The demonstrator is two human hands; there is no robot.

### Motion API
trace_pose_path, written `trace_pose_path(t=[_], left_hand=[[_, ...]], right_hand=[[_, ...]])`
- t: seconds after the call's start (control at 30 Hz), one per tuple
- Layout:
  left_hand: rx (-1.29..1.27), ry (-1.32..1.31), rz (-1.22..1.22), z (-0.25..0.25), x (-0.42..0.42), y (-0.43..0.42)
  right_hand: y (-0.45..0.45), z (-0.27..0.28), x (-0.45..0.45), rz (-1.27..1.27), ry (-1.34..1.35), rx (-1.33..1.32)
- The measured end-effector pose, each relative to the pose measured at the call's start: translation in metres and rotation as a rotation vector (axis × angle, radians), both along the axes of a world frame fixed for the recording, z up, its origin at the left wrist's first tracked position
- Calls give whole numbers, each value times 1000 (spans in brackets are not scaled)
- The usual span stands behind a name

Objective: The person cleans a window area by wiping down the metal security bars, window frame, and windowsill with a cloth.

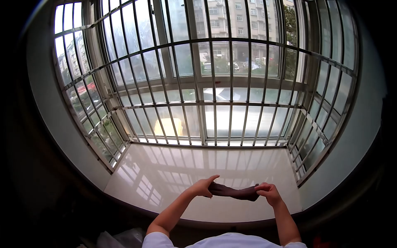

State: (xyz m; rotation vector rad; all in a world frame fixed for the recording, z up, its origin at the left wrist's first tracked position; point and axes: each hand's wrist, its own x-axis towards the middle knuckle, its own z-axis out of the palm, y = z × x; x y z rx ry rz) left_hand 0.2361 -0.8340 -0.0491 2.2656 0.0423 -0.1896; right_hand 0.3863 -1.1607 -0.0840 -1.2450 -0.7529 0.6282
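Note:
A dark brown piece of cloth that looks like a sock [234, 192] is stretched sideways between my two hands, above the pale sill. My left hand [202, 187] holds its left end; the thumb stands up and apart, and the other fingers are partly hidden at the cloth. At the other end, my right hand [269, 192] pinches the sock between thumb and fingers. The middle of the cloth is narrow and sags slightly, widening towards the right.
Beneath my hands lies a glossy window sill [136, 165] with bar reflections. Metal bars [213, 103] close off the window on three sides. A clear plastic bag [120, 239] is at the lower left. Outside are buildings and a light-coloured vehicle-like shape.

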Motion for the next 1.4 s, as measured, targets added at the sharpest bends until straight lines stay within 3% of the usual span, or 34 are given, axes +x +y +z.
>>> trace_pose_path(t=[0.07,0.1,0.13,0.2,0.3,0.4,0.6,0.8,0.83,0.87,0.9,1.0,1.1,1.13,1.2,1.27,1.4], left_hand=[[246,-46,58,-12,-2,17],[186,-15,149,12,-11,16],[158,-37,191,1,-10,30],[-393,-107,215,-21,-8,58],[-711,-154,186,-12,-13,81],[-737,-268,211,-6,-12,90],[-730,-218,277,-2,-17,109],[-601,-348,415,-23,-19,115],[-377,-369,397,-25,-21,117],[-153,-390,376,-26,-21,118],[-156,-392,371,-22,-23,114],[25,-336,377,-17,-34,103],[145,-579,215,-55,-38,108],[-315,-404,269,-62,-40,99],[-878,93,345,-73,-45,89],[-1248,154,515,-124,-41,62],[-1657,371,517,-125,-54,-8]], right_hand=[[19,16,-11,5,-19,-38],[31,27,-20,-4,31,-125],[42,36,-27,-14,85,-213],[62,40,-33,-58,82,-236],[79,36,-28,-34,147,-196],[92,42,-28,-10,141,-178],[114,37,-15,-180,85,-196],[132,45,-20,-259,-76,-278],[132,43,-21,-264,-74,-282],[133,40,-20,-331,-369,-428],[132,40,-19,-392,-668,-571],[130,46,-21,-331,-741,-663],[117,32,-17,-297,-624,-685],[113,29,-20,-267,-560,-665],[113,9,-23,-322,-608,-563],[117,-2,-29,-419,-267,-606],[137,-17,-65,-421,-360,-728]])
